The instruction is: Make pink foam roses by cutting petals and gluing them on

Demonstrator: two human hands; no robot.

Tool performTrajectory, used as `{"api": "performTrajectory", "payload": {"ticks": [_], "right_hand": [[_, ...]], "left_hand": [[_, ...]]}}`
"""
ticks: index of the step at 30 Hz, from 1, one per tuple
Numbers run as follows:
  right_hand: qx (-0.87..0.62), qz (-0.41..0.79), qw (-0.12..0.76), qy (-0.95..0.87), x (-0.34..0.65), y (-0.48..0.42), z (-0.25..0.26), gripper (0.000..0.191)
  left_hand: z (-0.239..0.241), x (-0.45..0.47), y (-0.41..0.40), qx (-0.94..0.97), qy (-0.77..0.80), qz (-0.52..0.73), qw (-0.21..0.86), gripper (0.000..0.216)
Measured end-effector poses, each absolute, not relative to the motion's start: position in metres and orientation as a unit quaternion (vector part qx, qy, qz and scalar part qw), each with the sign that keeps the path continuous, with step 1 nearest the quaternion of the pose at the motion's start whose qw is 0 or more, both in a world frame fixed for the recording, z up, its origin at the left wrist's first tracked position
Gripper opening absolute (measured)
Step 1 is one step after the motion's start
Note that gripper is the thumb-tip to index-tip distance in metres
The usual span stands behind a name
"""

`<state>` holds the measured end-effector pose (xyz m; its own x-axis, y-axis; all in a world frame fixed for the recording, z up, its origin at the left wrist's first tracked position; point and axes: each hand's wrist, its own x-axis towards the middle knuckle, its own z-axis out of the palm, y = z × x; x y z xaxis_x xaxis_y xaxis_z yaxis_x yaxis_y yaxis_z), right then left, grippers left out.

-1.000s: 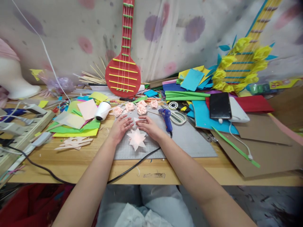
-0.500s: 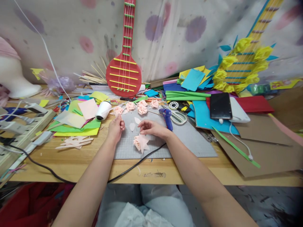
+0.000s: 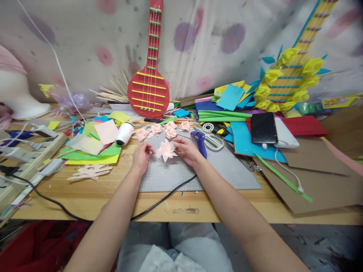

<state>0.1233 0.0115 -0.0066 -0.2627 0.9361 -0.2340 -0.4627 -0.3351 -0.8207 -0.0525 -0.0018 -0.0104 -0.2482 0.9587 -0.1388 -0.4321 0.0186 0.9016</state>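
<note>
A pale pink paper flower [image 3: 166, 150] with pointed petals is held just above the grey cutting mat [image 3: 167, 181], between my two hands. My right hand [image 3: 187, 151] pinches its right side with thumb and fingertips. My left hand [image 3: 143, 155] is closed at the flower's left, fingertips pressed together; whatever they may hold is too small to make out. Beyond the hands lie several finished pink paper roses [image 3: 170, 132]. A blue glue gun [image 3: 199, 142] rests to the right of my right hand, with its black cable [image 3: 164, 202] crossing the mat's front.
Coloured paper sheets [image 3: 93, 141] and a white cylindrical object [image 3: 124, 133] lie left. Scissors [image 3: 213, 142], a phone [image 3: 264, 128] and brown cardboard [image 3: 320, 170] are on the right. A red paper lute [image 3: 148, 90] and a yellow flowered one [image 3: 286, 83] stand behind. A power strip [image 3: 36, 162] edges the left.
The flower has come up off the mat and forward between my hands, with my right hand now on it. My left hand has moved slightly toward me and right.
</note>
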Motion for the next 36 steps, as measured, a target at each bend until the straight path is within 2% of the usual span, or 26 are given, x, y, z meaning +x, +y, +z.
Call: {"api": "performTrajectory", "payload": {"ticks": [5,12,18,23,27,32,36], "right_hand": [[-0.368,0.724,0.502,-0.298,0.115,0.011,-0.004,0.031],[-0.359,0.710,0.520,-0.311,0.108,0.011,-0.006,0.029],[-0.362,0.699,0.529,-0.316,0.105,0.010,-0.005,0.031],[-0.362,0.695,0.527,-0.329,0.102,0.011,-0.005,0.028],[-0.346,0.689,0.530,-0.352,0.098,0.009,-0.005,0.029],[-0.354,0.668,0.526,-0.390,0.095,0.007,-0.005,0.031],[-0.367,0.603,0.543,-0.454,0.094,0.008,-0.009,0.034]], "left_hand": [[-0.006,-0.053,-0.002,0.283,0.400,0.660,0.569,0.018],[-0.002,-0.058,-0.004,0.247,0.417,0.674,0.558,0.024],[-0.003,-0.062,-0.001,0.230,0.394,0.696,0.554,0.019],[-0.010,-0.053,-0.005,0.312,0.380,0.650,0.580,0.046],[-0.020,-0.038,-0.009,0.402,0.467,0.591,0.520,0.072],[-0.021,-0.033,-0.011,0.399,0.485,0.586,0.512,0.066],[-0.019,-0.037,-0.011,0.393,0.460,0.611,0.510,0.068]]}}
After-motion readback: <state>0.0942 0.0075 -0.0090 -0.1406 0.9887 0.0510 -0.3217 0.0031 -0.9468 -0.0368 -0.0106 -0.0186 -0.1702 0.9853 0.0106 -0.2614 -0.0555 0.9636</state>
